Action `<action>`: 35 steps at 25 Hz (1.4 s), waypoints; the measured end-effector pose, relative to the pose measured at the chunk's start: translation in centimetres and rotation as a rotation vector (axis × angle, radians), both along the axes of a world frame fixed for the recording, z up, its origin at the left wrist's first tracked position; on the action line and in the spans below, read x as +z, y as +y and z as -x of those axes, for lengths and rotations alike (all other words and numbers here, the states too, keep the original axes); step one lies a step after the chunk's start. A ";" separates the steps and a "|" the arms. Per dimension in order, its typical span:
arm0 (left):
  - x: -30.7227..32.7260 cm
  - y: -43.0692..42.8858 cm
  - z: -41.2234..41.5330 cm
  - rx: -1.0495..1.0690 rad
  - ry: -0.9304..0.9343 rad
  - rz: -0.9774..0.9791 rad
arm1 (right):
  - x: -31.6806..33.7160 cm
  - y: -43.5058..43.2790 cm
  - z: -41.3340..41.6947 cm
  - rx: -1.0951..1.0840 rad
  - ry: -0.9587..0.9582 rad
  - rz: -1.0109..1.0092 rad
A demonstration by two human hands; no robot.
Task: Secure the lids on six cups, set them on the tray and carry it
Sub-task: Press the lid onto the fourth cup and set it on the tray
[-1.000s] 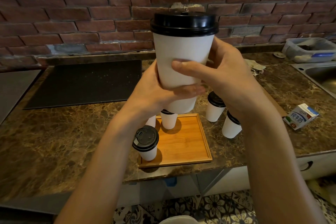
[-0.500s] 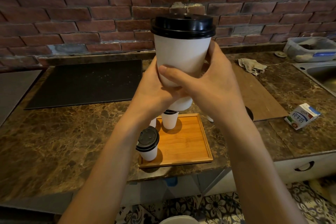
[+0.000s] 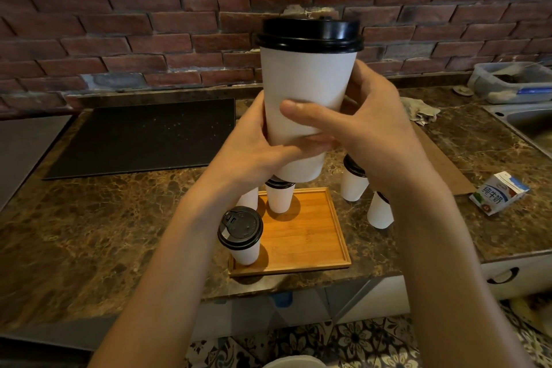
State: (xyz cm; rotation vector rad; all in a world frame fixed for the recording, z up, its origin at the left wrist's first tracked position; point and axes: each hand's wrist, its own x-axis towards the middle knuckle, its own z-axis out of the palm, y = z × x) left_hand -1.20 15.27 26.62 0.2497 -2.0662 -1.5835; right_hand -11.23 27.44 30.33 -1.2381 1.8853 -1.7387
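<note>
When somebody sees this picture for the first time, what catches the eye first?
A tall white paper cup with a black lid fills the centre, held up by the left-hand grip and right-hand grip. Below it, a wooden tray on the marble counter carries more white cups.

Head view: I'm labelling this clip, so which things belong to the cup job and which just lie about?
Job: held cup, its lid, left hand, right hand, tray, cups on tray, cups beside tray.
Lying about: milk carton, plastic tub, cloth, black mat.
</note>
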 end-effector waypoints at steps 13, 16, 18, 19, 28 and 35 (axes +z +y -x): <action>0.6 0.2 -0.5 -0.140 -0.047 -0.038 | 0.1 1.0 0.9 0.222 -0.009 0.007; 0.5 0.3 -0.4 -0.125 -0.023 -0.041 | 0.3 1.0 0.8 0.197 0.024 -0.014; 0.5 0.3 -0.5 -0.104 -0.018 -0.037 | 0.5 1.1 0.6 0.179 0.032 -0.021; 0.5 0.3 -0.5 -0.088 -0.017 -0.035 | 0.6 1.1 0.5 0.165 0.036 -0.023; -0.1 0.5 -0.2 0.081 -0.026 0.005 | -0.4 0.1 -1.2 -0.057 0.065 -0.021; 0.0 0.6 -0.2 0.055 -0.015 -0.025 | -1.0 -1.1 -2.5 -0.203 0.130 -0.032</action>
